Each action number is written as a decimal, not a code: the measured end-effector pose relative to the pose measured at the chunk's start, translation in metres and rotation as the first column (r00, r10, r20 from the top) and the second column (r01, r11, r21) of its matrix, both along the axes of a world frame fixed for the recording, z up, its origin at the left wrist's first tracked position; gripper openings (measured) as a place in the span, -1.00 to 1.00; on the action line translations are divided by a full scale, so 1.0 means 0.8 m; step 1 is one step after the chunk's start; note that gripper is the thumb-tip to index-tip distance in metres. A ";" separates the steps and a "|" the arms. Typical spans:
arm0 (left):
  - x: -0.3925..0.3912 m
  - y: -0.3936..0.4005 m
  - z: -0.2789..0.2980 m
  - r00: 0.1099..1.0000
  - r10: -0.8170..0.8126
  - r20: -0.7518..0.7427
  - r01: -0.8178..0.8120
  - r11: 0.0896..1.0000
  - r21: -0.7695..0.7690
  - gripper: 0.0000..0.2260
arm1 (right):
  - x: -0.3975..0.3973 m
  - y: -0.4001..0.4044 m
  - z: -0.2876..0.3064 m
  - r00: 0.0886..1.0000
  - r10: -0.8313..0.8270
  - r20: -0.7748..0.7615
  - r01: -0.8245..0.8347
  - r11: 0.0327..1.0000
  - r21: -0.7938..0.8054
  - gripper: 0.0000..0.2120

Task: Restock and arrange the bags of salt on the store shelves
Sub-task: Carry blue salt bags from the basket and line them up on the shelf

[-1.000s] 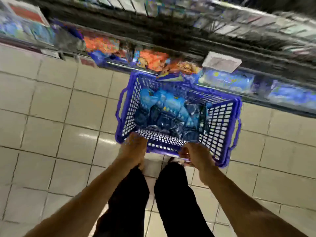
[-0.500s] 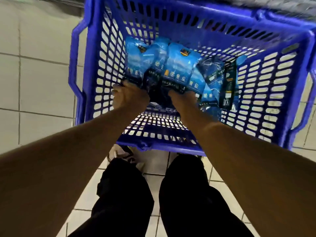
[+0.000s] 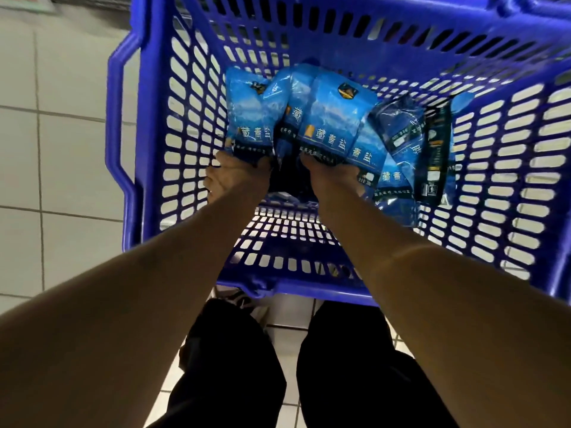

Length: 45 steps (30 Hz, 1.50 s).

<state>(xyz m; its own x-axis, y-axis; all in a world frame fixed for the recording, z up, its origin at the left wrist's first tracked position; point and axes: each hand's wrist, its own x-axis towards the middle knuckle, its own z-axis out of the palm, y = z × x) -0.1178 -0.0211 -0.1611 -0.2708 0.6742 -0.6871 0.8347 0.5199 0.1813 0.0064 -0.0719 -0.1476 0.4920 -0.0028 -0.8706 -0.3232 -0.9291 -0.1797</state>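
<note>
Head view looks straight down into a blue plastic basket (image 3: 506, 168) with slotted walls, which fills the upper and middle part of the frame and stands on a pale tiled floor (image 3: 61, 156). Both bare forearms reach in from the lower edge. At centre left, the left hand (image 3: 238, 177) grips the lower edge of one blue salt bag (image 3: 247, 118), its fingers curled under the dark band at the bottom of the pack. Just to its right, the right hand (image 3: 330, 174) grips the lower edge of a second salt bag (image 3: 333, 118) in the same way. These two bags are tilted up and touch each other. More salt bags (image 3: 398, 131) lie heaped against them toward the right side of the basket, some turned on edge. Black trouser legs (image 3: 234, 375) show at the bottom of the frame, below the basket's near rim.
</note>
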 end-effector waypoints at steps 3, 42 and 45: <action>-0.003 0.011 0.001 0.993 0.057 0.107 -0.057 0.998 -0.006 -0.27 | -0.008 0.007 -0.001 0.995 -0.093 -0.018 0.094 0.994 0.056 -0.04; -0.093 -0.122 0.616 0.319 0.601 0.733 -0.243 0.799 -0.550 -0.50 | 0.009 -0.177 0.591 0.782 -0.155 -0.604 0.492 0.748 0.446 -0.40; -0.100 -0.121 0.688 0.306 0.556 0.773 -0.210 0.831 -0.515 -0.52 | 0.003 -0.177 0.667 0.789 -0.150 -0.595 0.489 0.740 0.462 -0.45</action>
